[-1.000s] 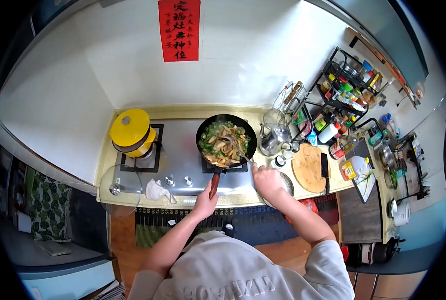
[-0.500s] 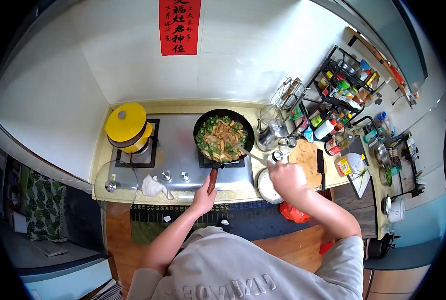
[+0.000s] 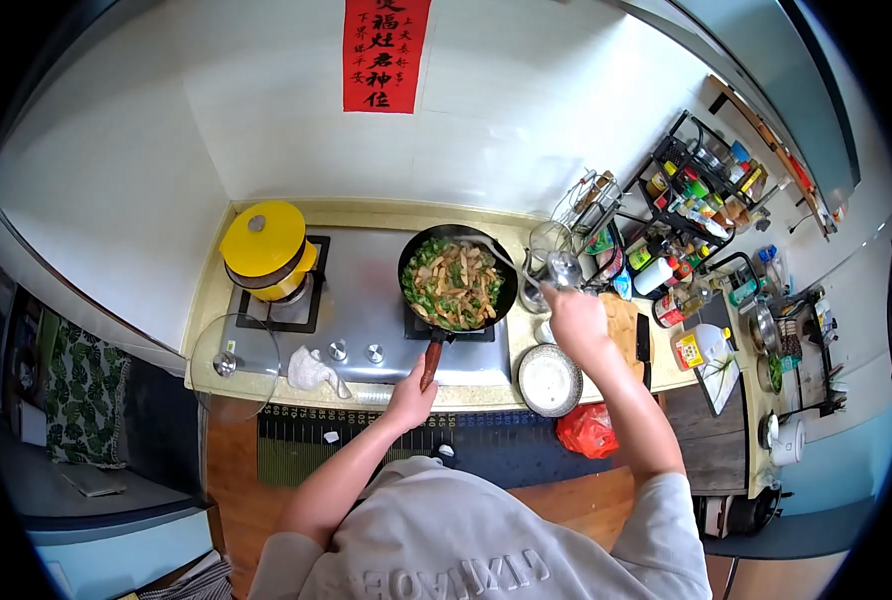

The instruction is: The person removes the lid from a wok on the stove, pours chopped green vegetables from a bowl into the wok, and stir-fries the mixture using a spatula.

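A black frying pan (image 3: 509, 298) sits on the right burner. Sliced meat with chopped green vegetables (image 3: 454, 285) fills it. My left hand (image 3: 410, 402) is wrapped round the pan's brown wooden handle (image 3: 433, 364). My right hand (image 3: 578, 322), to the right of the pan, grips a metal spatula (image 3: 514, 262) by its handle. The spatula slants leftward over the pan's upper right rim, with its far end at the food's top edge. Below my right hand, a speckled white plate (image 3: 550, 384) lies by the counter's front edge.
A yellow pot (image 3: 262, 240) occupies the left burner. A glass lid (image 3: 234, 372) and white cloth (image 3: 311, 370) lie at the front left. Right of the pan are a metal kettle (image 3: 564, 270), a cutting board (image 3: 621, 325) with a knife (image 3: 643, 340), and several bottles.
My right hand and the spatula have moved up, taking the spatula's end from the food's lower right to the pan's top right. The plate is less covered. The camera view has shifted slightly.
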The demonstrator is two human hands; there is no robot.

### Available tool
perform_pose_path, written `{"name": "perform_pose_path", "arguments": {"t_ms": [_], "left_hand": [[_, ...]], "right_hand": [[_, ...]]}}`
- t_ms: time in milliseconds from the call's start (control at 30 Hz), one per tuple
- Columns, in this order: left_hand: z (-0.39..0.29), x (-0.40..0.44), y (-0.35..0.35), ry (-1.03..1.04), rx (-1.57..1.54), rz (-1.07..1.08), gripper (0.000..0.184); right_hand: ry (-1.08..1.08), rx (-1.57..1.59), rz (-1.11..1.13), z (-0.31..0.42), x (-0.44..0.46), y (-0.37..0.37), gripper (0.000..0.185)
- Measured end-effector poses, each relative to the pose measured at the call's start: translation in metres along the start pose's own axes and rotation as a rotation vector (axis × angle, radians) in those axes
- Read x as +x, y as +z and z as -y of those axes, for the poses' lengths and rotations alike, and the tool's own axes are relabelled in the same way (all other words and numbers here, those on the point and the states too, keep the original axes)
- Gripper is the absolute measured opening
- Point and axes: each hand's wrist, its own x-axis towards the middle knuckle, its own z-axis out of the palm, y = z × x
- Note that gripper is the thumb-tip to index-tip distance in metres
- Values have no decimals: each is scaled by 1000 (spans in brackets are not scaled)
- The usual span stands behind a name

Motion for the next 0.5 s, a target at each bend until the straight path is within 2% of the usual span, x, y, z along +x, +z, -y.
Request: {"name": "perform_pose_path", "arguments": {"t_ms": [167, 267, 300, 367, 500], "left_hand": [[9, 5, 5, 38, 54, -32, 70], [14, 7, 8, 105, 43, -74, 70], [10, 5, 7, 61, 37, -46, 70], [1, 2, 1, -24, 27, 4, 70], [19, 8, 8, 87, 24, -64, 71]], "right_hand": [[9, 80, 37, 34, 70, 63, 22], [-135, -32, 14, 62, 48, 68, 28], [-194, -82, -9, 60, 40, 70, 33], [-233, -152, 12, 48, 23, 58, 33], [-292, -277, 40, 9, -14, 2, 32]]}}
